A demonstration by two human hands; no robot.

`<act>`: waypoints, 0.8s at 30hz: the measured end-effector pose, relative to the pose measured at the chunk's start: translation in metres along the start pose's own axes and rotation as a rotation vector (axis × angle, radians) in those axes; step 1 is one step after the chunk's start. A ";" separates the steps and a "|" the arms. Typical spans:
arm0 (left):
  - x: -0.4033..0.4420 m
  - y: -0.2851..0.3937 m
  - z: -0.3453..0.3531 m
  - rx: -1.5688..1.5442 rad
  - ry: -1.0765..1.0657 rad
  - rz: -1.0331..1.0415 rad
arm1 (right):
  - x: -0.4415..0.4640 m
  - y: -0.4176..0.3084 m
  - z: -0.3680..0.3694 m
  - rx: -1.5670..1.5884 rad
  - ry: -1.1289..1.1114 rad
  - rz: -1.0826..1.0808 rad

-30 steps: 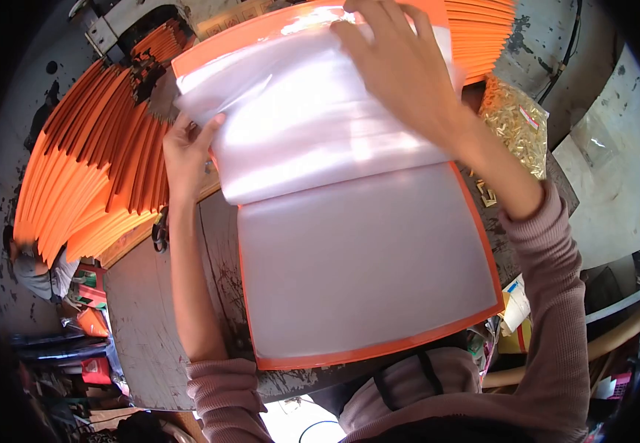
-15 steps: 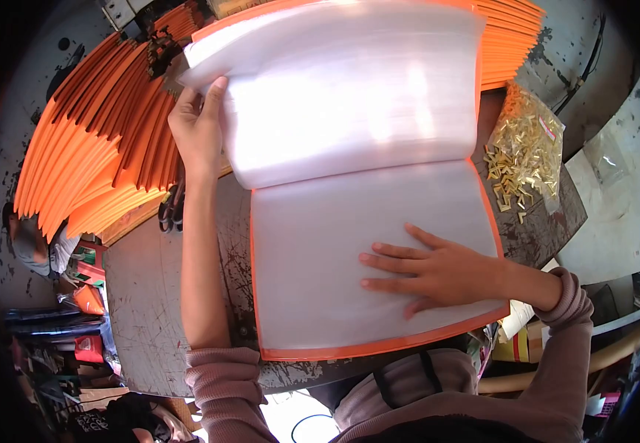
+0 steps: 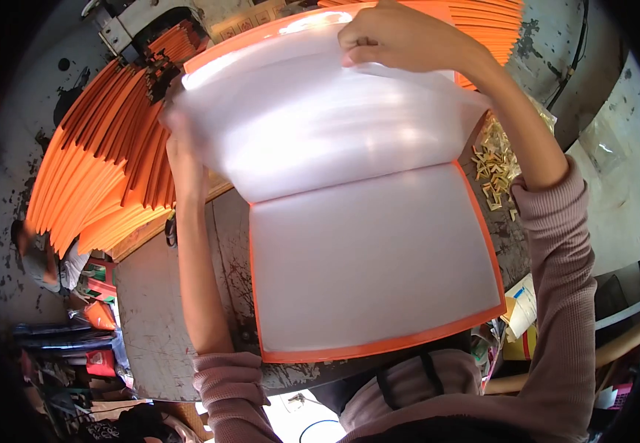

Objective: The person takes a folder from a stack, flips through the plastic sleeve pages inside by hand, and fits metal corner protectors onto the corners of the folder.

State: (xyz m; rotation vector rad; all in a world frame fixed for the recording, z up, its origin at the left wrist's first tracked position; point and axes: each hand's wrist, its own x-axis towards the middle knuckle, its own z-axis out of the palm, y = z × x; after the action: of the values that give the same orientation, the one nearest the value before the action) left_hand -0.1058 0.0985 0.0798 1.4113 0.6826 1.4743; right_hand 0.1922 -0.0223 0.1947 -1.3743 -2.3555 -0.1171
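An orange-edged folder (image 3: 379, 348) with clear plastic sleeves lies open on a worn dark table (image 3: 157, 325). Its lower sleeves lie flat, and the upper clear sleeves (image 3: 320, 133) are lifted and curved. My right hand (image 3: 408, 40) is closed in a pinch on the top edge of a raised sleeve. At the upper left corner of the sleeves is my left hand (image 3: 183, 140), its fingers smeared by motion, so its grip is unclear.
Fanned stacks of orange folders stand at the left (image 3: 98, 170) and top right (image 3: 482, 26). Small gold metal corners (image 3: 493, 173) lie by a clear bag at the right. A person (image 3: 39, 258) is at the far left. A wooden box edge shows beside the left stack.
My right hand has moved from lying spread on the lower sleeve up to the top edge and closed there. The raised sleeves have shifted, with their right corner now lifted.
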 end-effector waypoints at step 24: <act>-0.108 -0.027 0.071 0.976 -0.728 0.640 | 0.010 0.033 0.051 -0.405 0.355 0.083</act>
State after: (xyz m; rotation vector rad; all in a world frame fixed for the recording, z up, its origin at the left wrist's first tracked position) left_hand -0.0435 -0.0029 0.0222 2.9266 0.4870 0.8873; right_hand 0.1999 0.0167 0.1478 -1.4795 -2.0417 -0.7829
